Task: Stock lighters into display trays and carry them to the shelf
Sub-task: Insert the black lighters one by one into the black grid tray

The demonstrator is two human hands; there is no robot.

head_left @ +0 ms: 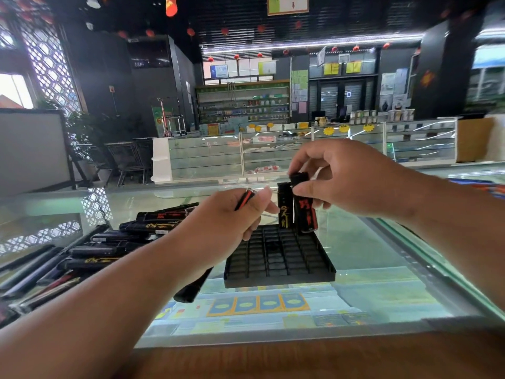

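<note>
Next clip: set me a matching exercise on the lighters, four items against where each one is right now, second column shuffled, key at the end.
Things
1. gold-lettered lighter
2. red-lettered lighter
3. red-striped lighter
4. loose lighters

Places
A. lying on the glass counter, left of the tray
B. pinched by the right hand
C. standing upright at the tray's far edge
D. held in the left hand

Pairs: 1-C, 2-B, 3-D, 4-A
</note>
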